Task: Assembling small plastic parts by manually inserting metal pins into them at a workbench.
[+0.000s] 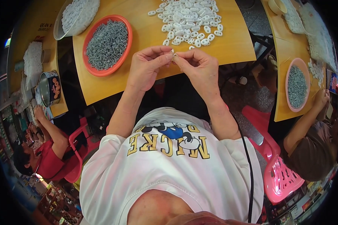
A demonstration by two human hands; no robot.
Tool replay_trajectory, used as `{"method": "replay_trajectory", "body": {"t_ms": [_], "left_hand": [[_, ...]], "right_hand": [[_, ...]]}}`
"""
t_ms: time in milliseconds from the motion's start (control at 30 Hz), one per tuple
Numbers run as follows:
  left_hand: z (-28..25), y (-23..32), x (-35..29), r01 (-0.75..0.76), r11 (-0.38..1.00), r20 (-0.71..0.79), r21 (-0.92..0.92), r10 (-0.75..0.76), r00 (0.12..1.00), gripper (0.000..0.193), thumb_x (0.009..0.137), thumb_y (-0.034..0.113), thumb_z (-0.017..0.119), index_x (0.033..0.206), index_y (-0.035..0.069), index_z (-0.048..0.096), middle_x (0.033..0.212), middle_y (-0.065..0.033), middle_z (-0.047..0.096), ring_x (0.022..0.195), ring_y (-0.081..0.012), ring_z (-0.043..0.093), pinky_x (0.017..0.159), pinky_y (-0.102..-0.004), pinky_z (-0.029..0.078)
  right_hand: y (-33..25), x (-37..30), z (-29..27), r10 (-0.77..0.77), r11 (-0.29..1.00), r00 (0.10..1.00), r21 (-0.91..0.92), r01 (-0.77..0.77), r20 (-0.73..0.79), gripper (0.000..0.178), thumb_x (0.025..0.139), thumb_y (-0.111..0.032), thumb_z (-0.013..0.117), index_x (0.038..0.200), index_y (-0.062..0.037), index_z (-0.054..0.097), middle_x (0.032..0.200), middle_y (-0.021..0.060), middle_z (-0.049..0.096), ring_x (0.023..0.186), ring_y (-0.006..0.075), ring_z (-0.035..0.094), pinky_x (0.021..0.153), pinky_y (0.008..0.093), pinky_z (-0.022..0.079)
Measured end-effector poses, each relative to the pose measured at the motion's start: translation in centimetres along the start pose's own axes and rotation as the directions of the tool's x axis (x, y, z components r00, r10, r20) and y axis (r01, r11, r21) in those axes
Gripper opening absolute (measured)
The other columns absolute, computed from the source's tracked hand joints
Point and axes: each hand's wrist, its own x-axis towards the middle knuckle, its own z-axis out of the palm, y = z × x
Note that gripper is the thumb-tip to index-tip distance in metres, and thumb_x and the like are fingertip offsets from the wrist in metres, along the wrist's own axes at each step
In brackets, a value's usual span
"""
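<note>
Both of my hands meet above the near edge of the yellow-brown table, fingertips pinched together. My left hand [149, 66] is closed on a small white plastic piece [173, 52], mostly hidden by the fingers. Touching that same spot, my right hand [199, 68] pinches with thumb and forefinger; what lies between them is too small to make out. Beyond the hands spreads a loose pile of white oval plastic pieces [189, 23], each with two holes. To the left of my left hand stands an orange-red bowl [129, 39] full of grey screws [107, 45].
A clear tub [58, 27] of white pieces stands at the far left. On the right, another table holds a pink bowl [308, 83] of screws beside a co-worker's hands [321, 99]. Pink plastic chairs [281, 176] flank me. A person in red [50, 159] sits at left.
</note>
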Motion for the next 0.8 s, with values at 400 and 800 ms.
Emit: {"method": "replay_trajectory", "body": {"t_ms": [400,800], "left_hand": [[0.48,-0.38,-0.56,0.04,0.994,-0.058,-0.104,-0.046,0.997,0.014,0.081,0.004,0.063,0.093,-0.002,0.063,0.082,-0.0058,0.063,0.067,-0.0106,0.057,0.061,-0.021,0.047],[0.09,-0.33,-0.83,0.096,0.993,-0.002,-0.068,-0.097,0.995,0.011,0.08,0.005,0.064,0.089,-0.001,0.064,0.079,-0.0039,0.063,0.065,-0.0077,0.052,0.059,-0.0185,0.042]], "right_hand": [[0.07,-0.33,0.14,-0.175,0.979,0.983,-0.116,0.169,-0.047,0.009,0.079,-0.004,0.065,0.085,0.0018,0.065,0.075,0.0003,0.064,0.066,0.0023,0.056,0.059,0.0165,0.044],[0.05,-0.38,0.3,-0.092,0.99,0.995,-0.111,0.087,-0.039,0.01,0.078,-0.006,0.066,0.084,0.0031,0.066,0.072,-0.0006,0.063,0.063,0.0015,0.053,0.056,0.0154,0.042]]}}
